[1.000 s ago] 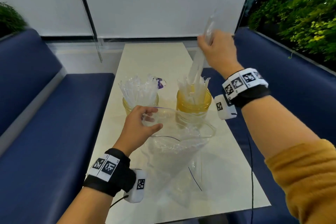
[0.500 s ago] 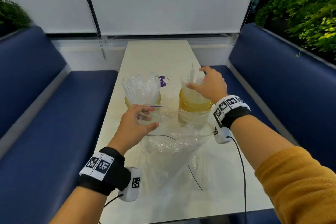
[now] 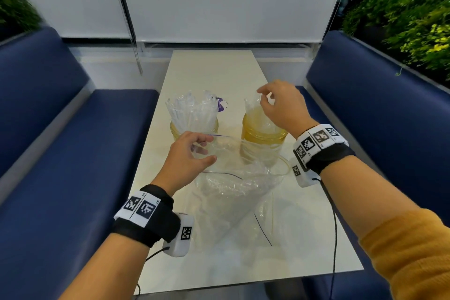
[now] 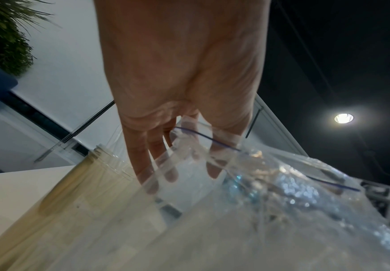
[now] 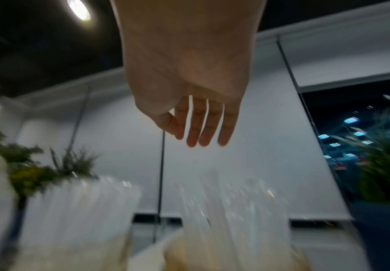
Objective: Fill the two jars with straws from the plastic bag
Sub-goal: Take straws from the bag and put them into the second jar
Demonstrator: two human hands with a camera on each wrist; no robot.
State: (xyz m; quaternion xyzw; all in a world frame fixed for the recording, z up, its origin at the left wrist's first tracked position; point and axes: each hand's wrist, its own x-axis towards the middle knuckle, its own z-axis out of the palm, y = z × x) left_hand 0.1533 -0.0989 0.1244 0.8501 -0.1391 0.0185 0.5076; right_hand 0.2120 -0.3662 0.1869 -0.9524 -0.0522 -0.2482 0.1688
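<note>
Two amber jars stand side by side mid-table. The left jar [image 3: 194, 129] is packed with clear wrapped straws [image 3: 192, 109]. The right jar [image 3: 264, 135] holds fewer straws [image 3: 252, 107]. In front of them lies the clear plastic bag [image 3: 233, 180] with its mouth open. My left hand [image 3: 210, 150] pinches the bag's rim, thumb outside and fingers inside, also seen in the left wrist view as left hand [image 4: 182, 176] on the bag [image 4: 270, 201]. My right hand [image 3: 264, 98] hovers just above the right jar's straws, fingers relaxed and empty; the right wrist view shows the right hand [image 5: 194, 139] holding nothing.
The narrow white table [image 3: 214, 73] runs away from me between two blue benches [image 3: 60, 153] [image 3: 379, 117]. A small purple-and-white item [image 3: 222, 105] sits behind the left jar. Window blinds close off the far end, and plants stand at both sides.
My right hand came down from high above with a straw, set it into the right jar and let go; it now hovers empty. My left hand kept its hold on the bag.
</note>
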